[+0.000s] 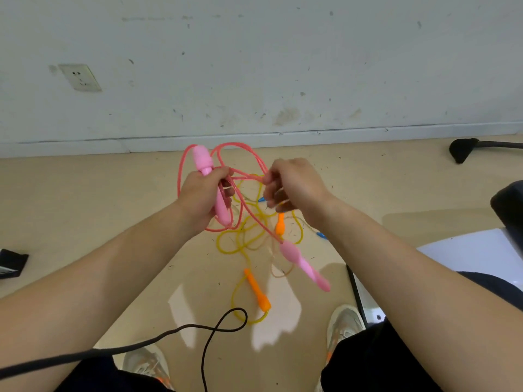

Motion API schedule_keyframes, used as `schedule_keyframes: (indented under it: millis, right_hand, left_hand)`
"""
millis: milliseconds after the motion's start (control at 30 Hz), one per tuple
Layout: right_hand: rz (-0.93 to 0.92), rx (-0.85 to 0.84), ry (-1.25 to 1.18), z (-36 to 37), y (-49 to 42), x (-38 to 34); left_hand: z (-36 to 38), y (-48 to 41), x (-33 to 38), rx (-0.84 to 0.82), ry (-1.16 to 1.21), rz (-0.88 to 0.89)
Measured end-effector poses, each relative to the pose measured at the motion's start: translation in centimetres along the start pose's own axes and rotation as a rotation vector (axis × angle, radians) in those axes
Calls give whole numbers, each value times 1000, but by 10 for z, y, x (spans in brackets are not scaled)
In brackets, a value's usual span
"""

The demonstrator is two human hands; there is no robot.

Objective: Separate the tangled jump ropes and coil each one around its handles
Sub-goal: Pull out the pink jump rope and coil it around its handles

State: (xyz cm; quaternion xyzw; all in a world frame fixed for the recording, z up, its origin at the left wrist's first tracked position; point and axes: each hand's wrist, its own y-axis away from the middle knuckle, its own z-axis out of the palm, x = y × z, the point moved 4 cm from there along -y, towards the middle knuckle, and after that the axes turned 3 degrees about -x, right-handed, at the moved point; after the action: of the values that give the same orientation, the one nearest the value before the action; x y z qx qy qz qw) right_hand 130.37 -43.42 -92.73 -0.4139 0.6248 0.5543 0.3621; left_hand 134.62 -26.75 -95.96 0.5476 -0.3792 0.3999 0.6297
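Left hand (202,193): gripping one pink handle (201,159), upright.
Right hand (291,185): pinching the pink rope (179,179).
Other pink handle (302,264): dangling below the right hand.
Yellow rope (233,299): tangled on the floor (85,207), orange handles (259,292) attached.

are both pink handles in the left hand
No, the left hand grips one pink handle; the other pink handle dangles free lower down.

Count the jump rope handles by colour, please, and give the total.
Pink handles: 2
Orange handles: 2
Blue handles, only partly visible: 2
Total: 6
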Motion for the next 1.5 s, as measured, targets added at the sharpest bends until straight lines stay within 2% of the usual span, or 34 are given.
schedule_keyframes:
  millis: [100, 133, 167, 233, 367, 500, 667, 1033, 1100, 1267, 1367, 1433, 1500]
  right_hand:
    - [62, -150, 800, 10, -5, 28]
    - [73, -147, 962, 12, -9, 38]
    - [76, -121, 1014, 13, -14, 48]
    - [78, -115, 887, 20, -26, 69]
    - [34, -255, 579, 41, -41, 98]
    - [-67, -184, 458, 50, -43, 105]
    - [-63, -90, 303, 45, -43, 103]
    - [-53, -39, 391, 38, -45, 102]
    - [47, -65, 363, 35, -44, 105]
    - [296, -53, 58, 16, -31, 93]
    - [325, -66, -104, 7, -22, 72]
    - [327, -92, -230, 5, -16, 57]
    - [323, -112, -314, 5, -11, 44]
  left_hand:
    - [0, 0, 10, -9, 135, -61]
    - [1, 1, 13, -14, 163, -79]
    - [3, 2, 15, -21, 188, -97]
    - [7, 6, 18, -44, 244, -129]
    - [13, 13, 22, -98, 356, -175]
    - [7, 13, 28, -127, 359, -179]
    - [-3, 11, 33, -114, 341, -194]
    - [-7, 7, 36, -159, 269, -188]
    - [-12, 3, 35, -160, 148, -147]
    - [-40, -17, 20, -118, -486, -134]
    - [-48, -19, 11, -183, -829, -181]
    - [-42, -14, 14, -225, -1026, -133]
    - [-35, -10, 19, -235, -1085, -89]
